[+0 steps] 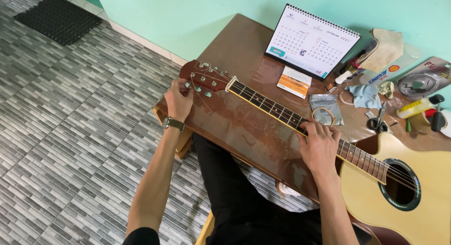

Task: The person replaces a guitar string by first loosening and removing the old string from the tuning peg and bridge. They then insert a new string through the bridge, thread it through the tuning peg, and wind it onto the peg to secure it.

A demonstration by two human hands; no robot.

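Head view puts us above an acoustic guitar (399, 179) lying across a brown tabletop (249, 132), its pale body at the right and its reddish headstock (206, 77) reaching toward the left edge. Our left hand (179, 100) sits at the near side of the headstock, its grip closed around one of the tuning pegs (188, 85), with a watch (173, 124) on the wrist. Our right hand (319, 144) rests on the neck (268, 104) partway along the fretboard, fingers spread and pressing down on the strings rather than clamped on anything.

Beyond the neck, a desk calendar (312, 40) stands near the green wall (188, 15). Just in front of it lies an orange and white packet (294, 82), and a silvery packet (325, 109) lies close to the right hand. Further right we see a pale blue cloth (365, 95), scissors (378, 121) and a yellow bottle (416, 107) among other clutter. Grey tiled floor (70, 132) spreads out on the left, with a dark mat (58, 18) in the far corner.
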